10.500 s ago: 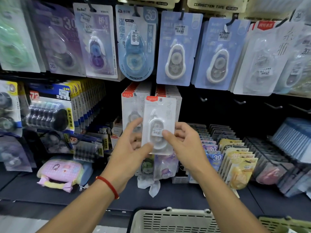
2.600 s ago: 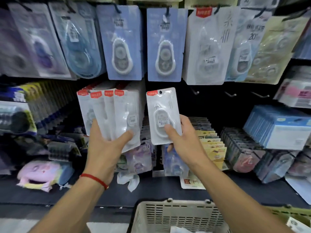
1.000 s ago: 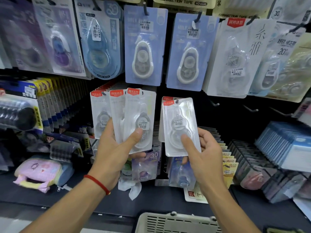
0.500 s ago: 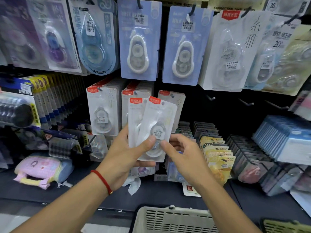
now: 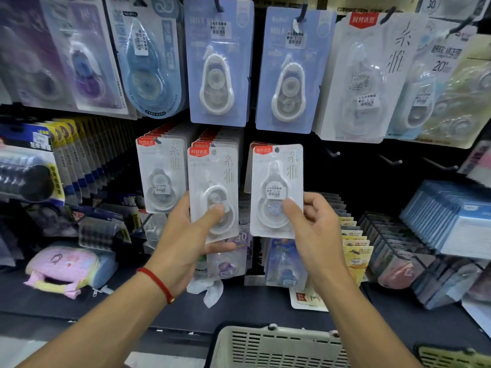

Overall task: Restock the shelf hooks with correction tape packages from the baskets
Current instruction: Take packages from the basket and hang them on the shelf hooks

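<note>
My left hand (image 5: 190, 235) grips a white correction tape package with a red label (image 5: 212, 181), thumb on its front. My right hand (image 5: 314, 227) pinches another white package (image 5: 276, 181) of the same kind, held up at a hook beside a hanging one behind it. A full row of the same packages (image 5: 160, 173) hangs on the hook to the left, with another stack (image 5: 220, 139) behind my left-hand package. A beige basket (image 5: 271, 346) stands below, at the bottom edge.
Larger blue correction tape cards (image 5: 218, 62) and white ones (image 5: 364, 75) hang on the upper row. Bare hooks (image 5: 390, 162) stick out to the right. Trays of small packs (image 5: 353, 240), blue boxes (image 5: 457, 216) and a pink pouch (image 5: 63, 269) fill the shelf. A green basket (image 5: 451, 357) shows at bottom right.
Half a second ago both hands met on the packages in my left hand. My right hand has taken one package and moved it right and up to the hook; my left keeps the other.
</note>
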